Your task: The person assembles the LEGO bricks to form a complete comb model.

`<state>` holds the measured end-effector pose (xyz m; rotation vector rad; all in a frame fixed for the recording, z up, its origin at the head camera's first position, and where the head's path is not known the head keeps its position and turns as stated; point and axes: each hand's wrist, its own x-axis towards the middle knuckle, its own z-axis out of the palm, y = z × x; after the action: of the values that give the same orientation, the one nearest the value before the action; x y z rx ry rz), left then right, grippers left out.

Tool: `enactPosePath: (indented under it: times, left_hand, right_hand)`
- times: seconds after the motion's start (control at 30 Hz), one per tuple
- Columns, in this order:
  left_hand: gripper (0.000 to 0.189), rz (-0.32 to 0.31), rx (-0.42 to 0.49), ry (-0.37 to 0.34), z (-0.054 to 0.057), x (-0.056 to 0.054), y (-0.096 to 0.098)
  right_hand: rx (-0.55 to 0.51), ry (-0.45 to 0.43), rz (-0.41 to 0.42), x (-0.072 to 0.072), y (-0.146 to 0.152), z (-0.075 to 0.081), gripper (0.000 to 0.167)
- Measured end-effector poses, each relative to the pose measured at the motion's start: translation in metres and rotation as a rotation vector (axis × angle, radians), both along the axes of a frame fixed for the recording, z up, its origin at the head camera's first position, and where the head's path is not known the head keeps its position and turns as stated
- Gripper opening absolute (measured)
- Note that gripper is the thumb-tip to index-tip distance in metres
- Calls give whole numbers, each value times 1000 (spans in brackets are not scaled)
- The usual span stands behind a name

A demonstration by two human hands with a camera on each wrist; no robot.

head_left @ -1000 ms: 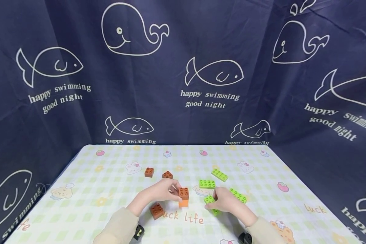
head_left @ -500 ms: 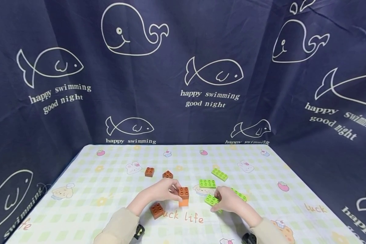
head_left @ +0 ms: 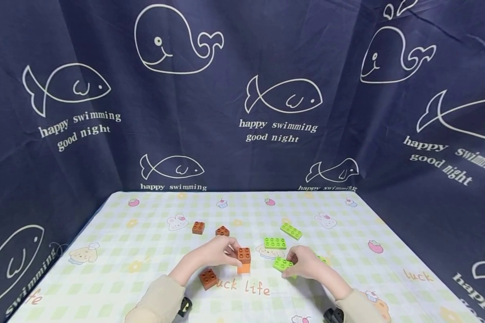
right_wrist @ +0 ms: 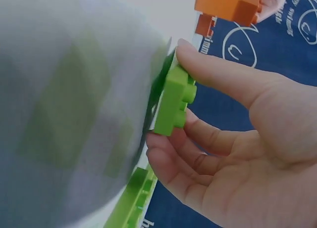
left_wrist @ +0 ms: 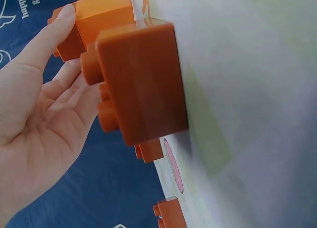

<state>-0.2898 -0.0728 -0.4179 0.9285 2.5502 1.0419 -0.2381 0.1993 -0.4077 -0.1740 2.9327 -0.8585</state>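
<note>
My left hand [head_left: 220, 251] pinches a brown toy building brick [head_left: 244, 255] that sits on top of an orange brick [head_left: 244, 268], the two forming a small upright stack. In the left wrist view the thumb presses the brown brick's side. My right hand [head_left: 307, 264] holds a bright green studded brick [head_left: 282, 264] between thumb and fingertips. The right wrist view shows this green brick [right_wrist: 171, 99] studs toward the palm, low at the tablecloth; whether it touches the cloth I cannot tell. Part of it is hidden behind the fingers.
A brown brick [head_left: 208, 278] lies in front of the left wrist. Two more, a square brown brick [head_left: 198, 228] and an angled one [head_left: 222, 231], stand behind. Green bricks lie behind the right hand [head_left: 275, 243] and farther back [head_left: 291, 231]; another [head_left: 321, 259] is mostly hidden.
The right hand has shifted slightly to the right with the green brick, which has turned a little. The left hand and its stack stay in place.
</note>
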Motion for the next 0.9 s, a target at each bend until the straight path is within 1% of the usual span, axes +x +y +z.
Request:
enactPosePath:
  times: [0.07,0.27,0.43,0.67,0.9]
  left_hand:
    - [32,2,-1,-1,1,0,0]
    - [31,11,-9,1,2,1,0]
    - [31,12,-17,7,2,1,0]
    - [31,14,-19,6,2,2,0]
    - [33,11,-12,0,3,1,0]
  right_hand:
    - [-2,13,-5,-2,2,2,38]
    - [-23,94,-3,-6,8,7,37]
    - [-35,145,-13,-8,9,8,35]
    - [-54,189,-22,-10,8,12,37]
    - [-42,220,2,-14,7,13,41]
